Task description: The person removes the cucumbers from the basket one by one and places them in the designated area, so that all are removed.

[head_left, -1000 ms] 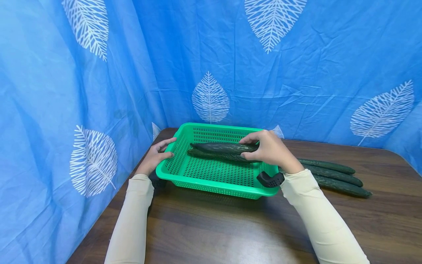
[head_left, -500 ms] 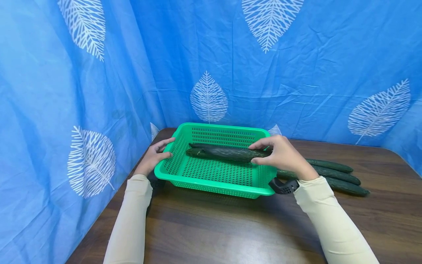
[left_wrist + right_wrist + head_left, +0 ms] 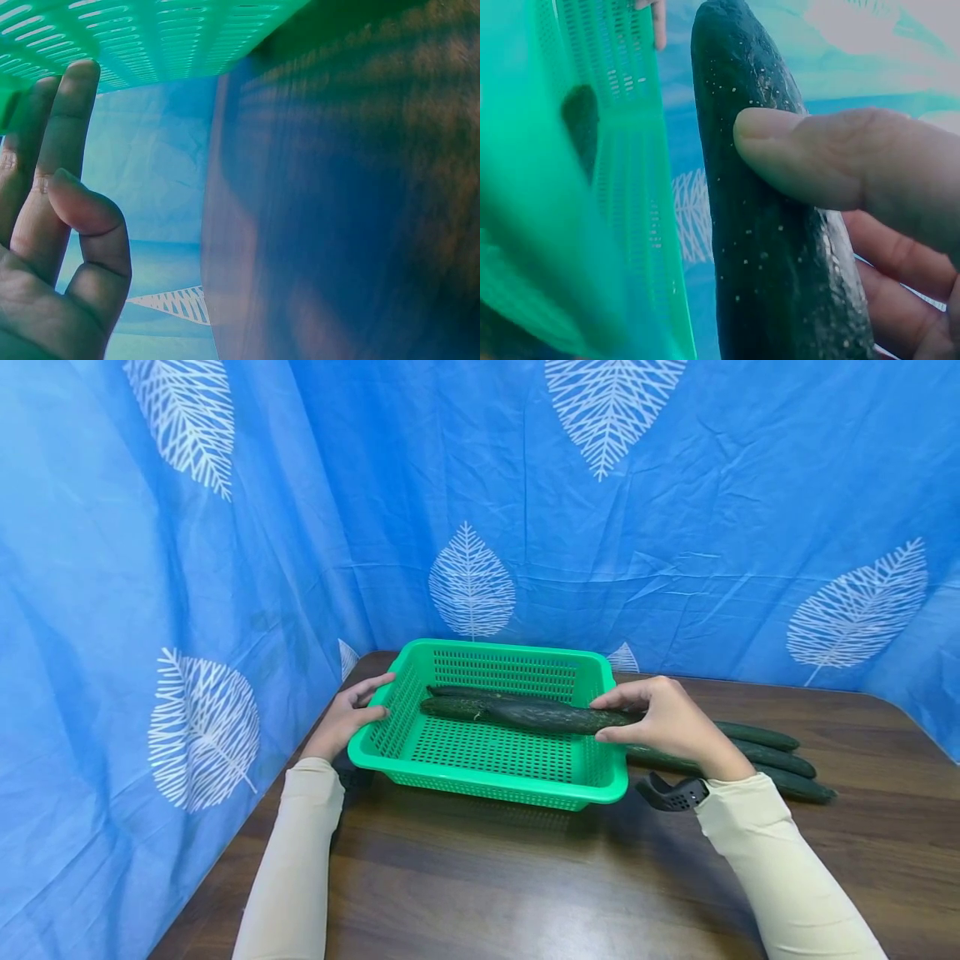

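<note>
Your right hand (image 3: 670,722) pinched a dark cucumber (image 3: 551,717) between thumb and fingers, over the right end of the green basket (image 3: 483,783); beneath it lay at least 1 more cucumber (image 3: 448,705), partly hidden. Your left hand (image 3: 339,717) touched the basket's left end, fingers extended. Your right wrist blocked part of 3 cucumbers (image 3: 795,785) on the worktop (image 3: 480,877), before a blue curtain (image 3: 675,527).

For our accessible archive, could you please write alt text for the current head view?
A right hand holds a cucumber over a green basket with more cucumbers inside, while the left hand touches the basket's left end. Others lie to the right on a brown table.
</note>
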`<move>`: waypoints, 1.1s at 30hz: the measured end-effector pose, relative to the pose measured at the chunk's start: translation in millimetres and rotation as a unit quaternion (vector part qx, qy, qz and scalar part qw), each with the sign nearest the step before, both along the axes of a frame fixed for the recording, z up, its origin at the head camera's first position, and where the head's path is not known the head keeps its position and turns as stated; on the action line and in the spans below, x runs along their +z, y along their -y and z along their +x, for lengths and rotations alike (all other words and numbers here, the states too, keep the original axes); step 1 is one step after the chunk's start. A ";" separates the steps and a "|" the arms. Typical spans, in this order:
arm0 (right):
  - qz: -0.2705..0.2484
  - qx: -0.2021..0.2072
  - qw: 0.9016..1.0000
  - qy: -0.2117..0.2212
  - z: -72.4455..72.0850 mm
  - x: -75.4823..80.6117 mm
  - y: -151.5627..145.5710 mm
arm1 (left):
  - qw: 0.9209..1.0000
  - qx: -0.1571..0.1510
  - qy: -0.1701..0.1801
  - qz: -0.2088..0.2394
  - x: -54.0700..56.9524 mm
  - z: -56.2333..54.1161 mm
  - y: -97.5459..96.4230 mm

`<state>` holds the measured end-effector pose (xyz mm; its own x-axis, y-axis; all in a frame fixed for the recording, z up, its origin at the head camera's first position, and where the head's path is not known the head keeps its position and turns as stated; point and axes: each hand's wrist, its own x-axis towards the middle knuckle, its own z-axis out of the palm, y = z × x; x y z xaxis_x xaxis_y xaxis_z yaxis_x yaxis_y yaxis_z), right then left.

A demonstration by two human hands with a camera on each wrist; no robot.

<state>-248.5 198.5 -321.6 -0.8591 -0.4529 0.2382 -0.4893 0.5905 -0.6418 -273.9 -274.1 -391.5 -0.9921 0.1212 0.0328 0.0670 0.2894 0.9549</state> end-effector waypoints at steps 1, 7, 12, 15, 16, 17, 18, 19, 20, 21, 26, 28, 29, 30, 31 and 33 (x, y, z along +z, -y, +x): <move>0.001 -0.001 1.000 -0.001 0.4 -0.9 -2.4 | 1.000 0.000 -0.002 -0.003 -0.1 0.1 0.1; 0.010 -0.009 1.000 -0.008 4.0 -4.1 -14.3 | 1.000 -0.002 -0.012 -0.019 -1.0 0.1 1.0; 0.011 -0.018 1.000 -0.011 6.9 -6.4 -22.6 | 1.000 0.000 -0.007 -0.024 0.3 0.7 1.0; 0.011 -0.021 1.000 -0.017 8.6 -7.9 -28.0 | 1.000 0.001 -0.005 -0.022 0.6 0.8 0.3; 0.010 -0.021 1.000 -0.019 9.2 -8.3 -29.8 | 1.000 0.000 -0.006 -0.021 0.5 0.8 0.1; 0.008 -0.021 1.000 -0.020 10.0 -8.7 -31.6 | 1.000 0.000 -0.007 -0.022 0.5 0.8 -0.1; 0.009 -0.022 0.999 -0.023 10.6 -9.2 -33.5 | 1.000 -0.001 -0.008 -0.022 0.4 0.7 -0.3; 0.008 -0.023 0.999 -0.024 11.3 -9.6 -35.3 | 1.000 0.000 -0.006 -0.021 0.4 0.7 -0.3; 0.008 -0.024 0.999 -0.026 11.9 -10.0 -37.2 | 1.000 0.000 -0.007 -0.022 0.4 0.7 -0.5; 0.008 -0.026 0.999 -0.026 12.5 -10.5 -39.2 | 1.000 -0.001 -0.008 -0.022 0.4 0.6 -0.6; 0.016 -0.034 0.999 -0.028 15.2 -13.5 -49.9 | 1.000 -0.002 -0.012 -0.027 0.3 0.8 -0.2; 0.016 -0.037 0.999 -0.026 16.4 -14.7 -54.1 | 1.000 -0.003 -0.011 -0.027 0.3 1.0 0.0; 0.016 -0.037 0.999 -0.026 17.0 -15.3 -56.2 | 1.000 -0.003 -0.012 -0.028 0.3 1.0 0.0; 0.014 -0.037 0.999 -0.025 17.5 -16.0 -58.2 | 1.000 -0.003 -0.012 -0.028 0.3 1.0 0.0; 0.012 -0.038 0.999 -0.024 18.1 -16.6 -60.2 | 1.000 -0.003 -0.011 -0.027 0.4 0.9 -0.1; 0.009 -0.040 0.999 -0.023 19.7 -17.6 -63.8 | 1.000 -0.001 -0.008 -0.026 0.5 0.9 -0.1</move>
